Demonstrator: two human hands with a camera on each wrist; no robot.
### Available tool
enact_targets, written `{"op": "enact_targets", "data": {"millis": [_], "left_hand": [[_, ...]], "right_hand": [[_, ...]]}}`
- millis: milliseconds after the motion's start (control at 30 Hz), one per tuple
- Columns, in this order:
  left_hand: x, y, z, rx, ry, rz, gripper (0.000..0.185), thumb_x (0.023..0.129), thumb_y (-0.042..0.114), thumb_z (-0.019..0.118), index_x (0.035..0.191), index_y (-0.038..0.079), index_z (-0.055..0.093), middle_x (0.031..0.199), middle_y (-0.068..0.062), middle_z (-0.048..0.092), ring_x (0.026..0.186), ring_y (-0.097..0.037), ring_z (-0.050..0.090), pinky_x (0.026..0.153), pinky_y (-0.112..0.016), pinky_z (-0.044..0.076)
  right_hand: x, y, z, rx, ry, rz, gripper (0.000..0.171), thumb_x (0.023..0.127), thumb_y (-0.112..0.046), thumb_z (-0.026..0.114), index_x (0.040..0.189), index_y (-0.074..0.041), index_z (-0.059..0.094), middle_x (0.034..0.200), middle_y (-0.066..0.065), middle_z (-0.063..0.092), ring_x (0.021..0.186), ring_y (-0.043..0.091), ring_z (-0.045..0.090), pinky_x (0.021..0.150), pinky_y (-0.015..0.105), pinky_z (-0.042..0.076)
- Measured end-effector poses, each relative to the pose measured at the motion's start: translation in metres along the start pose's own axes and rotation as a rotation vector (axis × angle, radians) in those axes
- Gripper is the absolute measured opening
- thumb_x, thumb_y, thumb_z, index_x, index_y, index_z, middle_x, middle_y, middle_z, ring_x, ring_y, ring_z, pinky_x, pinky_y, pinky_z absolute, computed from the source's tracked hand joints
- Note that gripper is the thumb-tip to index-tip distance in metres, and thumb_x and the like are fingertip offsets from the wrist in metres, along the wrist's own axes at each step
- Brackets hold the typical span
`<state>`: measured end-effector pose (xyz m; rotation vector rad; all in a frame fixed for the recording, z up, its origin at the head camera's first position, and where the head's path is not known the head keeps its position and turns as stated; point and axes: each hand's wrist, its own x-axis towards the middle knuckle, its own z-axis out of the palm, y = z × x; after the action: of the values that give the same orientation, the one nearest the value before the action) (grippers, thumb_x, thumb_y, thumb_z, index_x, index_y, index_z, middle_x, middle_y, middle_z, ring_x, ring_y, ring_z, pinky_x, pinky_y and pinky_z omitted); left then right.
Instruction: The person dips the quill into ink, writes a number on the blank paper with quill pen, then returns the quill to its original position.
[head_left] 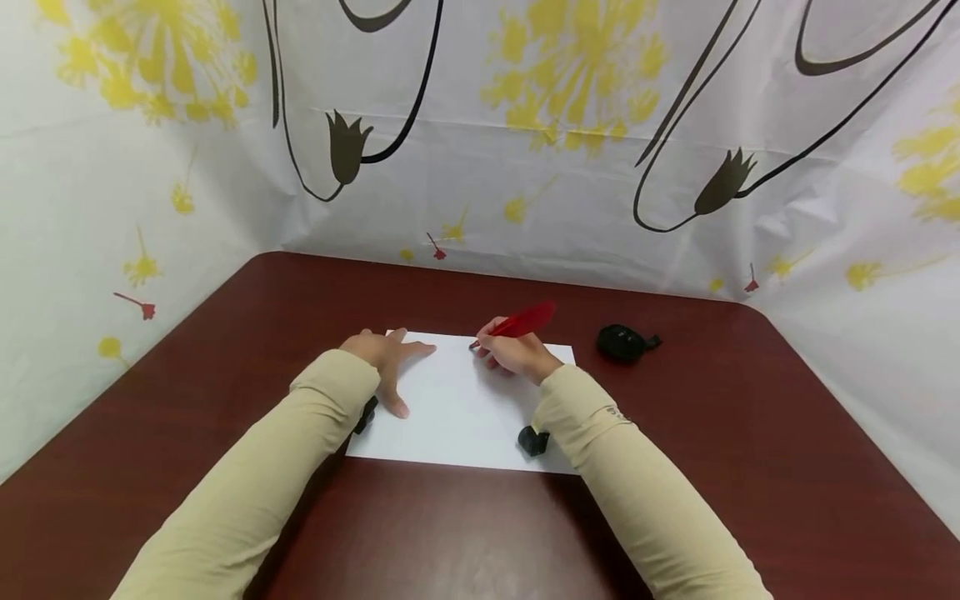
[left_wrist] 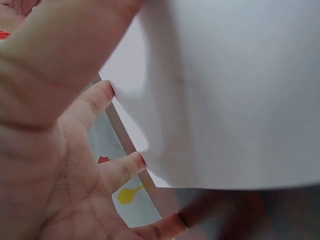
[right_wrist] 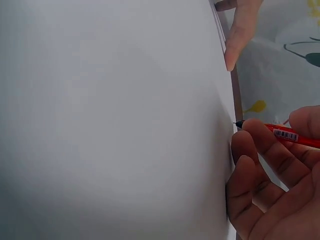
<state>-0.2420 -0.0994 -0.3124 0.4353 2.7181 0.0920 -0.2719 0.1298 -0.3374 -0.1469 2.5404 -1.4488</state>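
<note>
Right hand (head_left: 517, 354) pinching red feather pen (head_left: 525, 321), flat white paper (head_left: 457, 417)

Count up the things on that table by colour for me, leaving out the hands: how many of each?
White: 1, the sheet of paper
Red: 1, the feather pen, held in the right hand
Black: 1, the small object right of the paper
Total: 3
</note>
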Motion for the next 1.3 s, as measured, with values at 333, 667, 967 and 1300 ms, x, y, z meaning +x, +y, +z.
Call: {"op": "enact_targets", "data": {"millis": [333,667,967,1300], "left_hand": [[0.004,0.001,-0.001,-0.001,-0.018,-0.003,0.108,0.066,0.05,0.086,0.154,0.038,0.024,0.16,-0.016,0.015,0.137,-0.052,0.021,0.101,-0.062,0.034],[0.005,0.002,-0.003,-0.014,-0.033,-0.013,0.108,0.066,0.051,0.086,0.154,0.039,0.024,0.16,-0.016,0.013,0.137,-0.053,0.019,0.1,-0.065,0.032],[0.01,0.001,-0.004,-0.038,-0.047,-0.032,0.111,0.062,0.052,0.087,0.153,0.04,0.025,0.16,-0.015,0.012,0.136,-0.053,0.02,0.098,-0.067,0.034],[0.008,-0.003,-0.003,-0.024,-0.045,-0.029,0.11,0.063,0.053,0.086,0.153,0.039,0.024,0.161,-0.015,0.012,0.137,-0.053,0.019,0.1,-0.066,0.032]], "right_hand": [[-0.001,0.0,-0.003,-0.003,-0.011,0.003,0.016,0.097,-0.018,0.052,0.105,-0.007,0.061,0.096,0.008,0.069,0.073,0.019,0.064,0.056,0.028,0.047],[-0.003,0.0,-0.004,-0.023,-0.028,-0.012,0.016,0.097,-0.019,0.054,0.105,-0.006,0.061,0.095,0.008,0.069,0.074,0.02,0.064,0.058,0.029,0.048],[-0.003,-0.001,-0.006,-0.034,-0.048,-0.026,0.017,0.097,-0.02,0.055,0.105,-0.007,0.062,0.096,0.007,0.07,0.076,0.021,0.064,0.06,0.029,0.049],[-0.007,-0.004,0.001,-0.061,-0.059,-0.051,0.015,0.097,-0.019,0.055,0.103,-0.007,0.061,0.093,0.009,0.069,0.074,0.02,0.062,0.058,0.029,0.047]]}}
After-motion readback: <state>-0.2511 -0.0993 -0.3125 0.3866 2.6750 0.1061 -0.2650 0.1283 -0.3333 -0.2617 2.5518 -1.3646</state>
